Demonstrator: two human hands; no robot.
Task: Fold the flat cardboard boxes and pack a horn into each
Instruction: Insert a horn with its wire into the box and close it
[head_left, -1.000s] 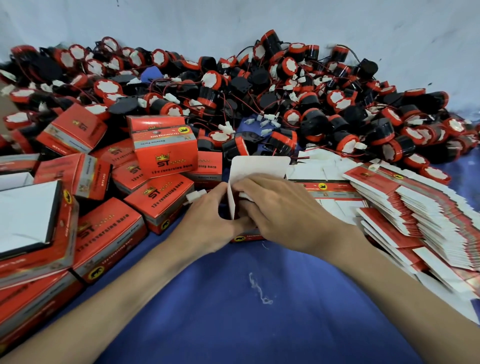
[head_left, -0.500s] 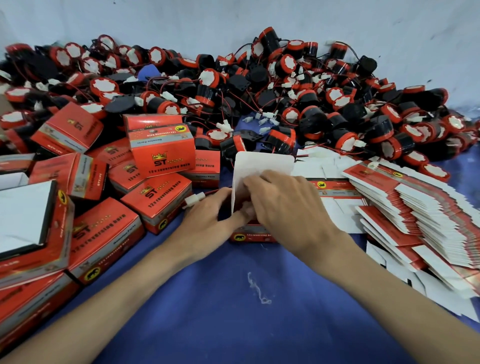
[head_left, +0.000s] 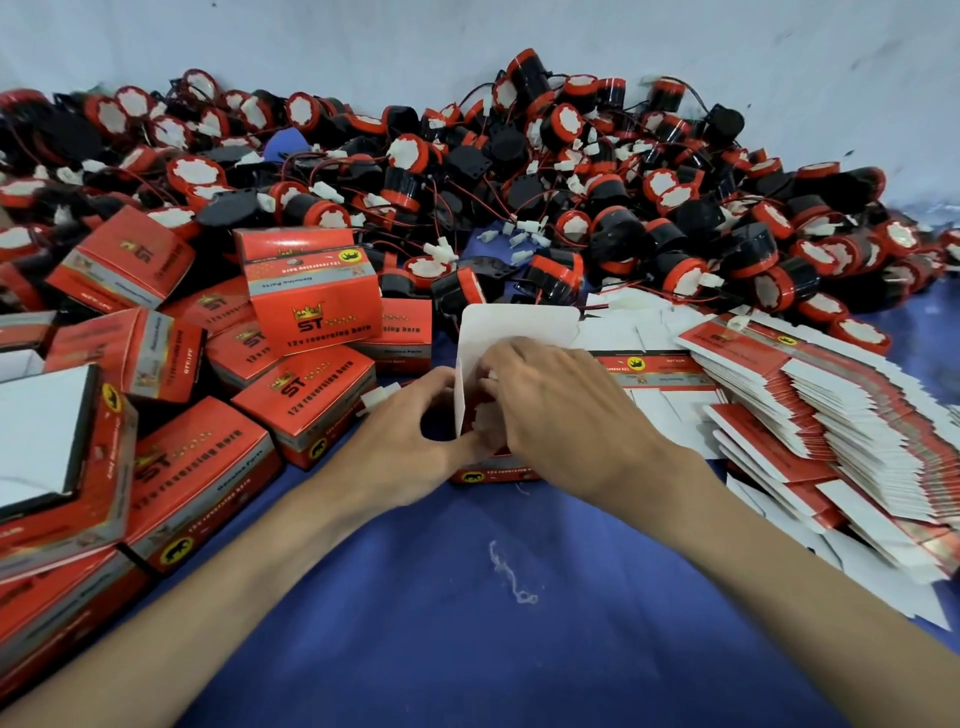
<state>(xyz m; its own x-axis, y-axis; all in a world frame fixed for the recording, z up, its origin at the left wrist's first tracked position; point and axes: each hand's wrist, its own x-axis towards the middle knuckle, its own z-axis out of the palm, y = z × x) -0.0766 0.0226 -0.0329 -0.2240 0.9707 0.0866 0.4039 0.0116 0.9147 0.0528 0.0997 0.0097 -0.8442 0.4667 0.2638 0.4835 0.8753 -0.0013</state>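
**Both hands at an open box on the blue cloth**

The open box (head_left: 493, 474) stands at the middle of the blue cloth (head_left: 441, 649), its red front edge facing the camera and its white lid flap (head_left: 519, 332) raised upright behind the hands; the left hand (head_left: 410, 441) grips the box's left side, thumb and forefinger curled round the edge of the side flap; the right hand (head_left: 566, 415) lies over the opening with its fingers bent down into it, touching something white, though whether they pinch it cannot be told, and the rest of the inside is hidden under that hand.

Behind the box, a large pile of horns (head_left: 519, 182), red and black with red wires and white connectors, runs along the pale wall (head_left: 467, 36); to the right lie the flat cardboard boxes (head_left: 831, 415), fanned out in overlapping rows; to the left sit the folded boxes (head_left: 311, 301), closed and stacked loosely, some tilted; a scrap of white thread (head_left: 511, 577) lies on the cloth between the forearms.
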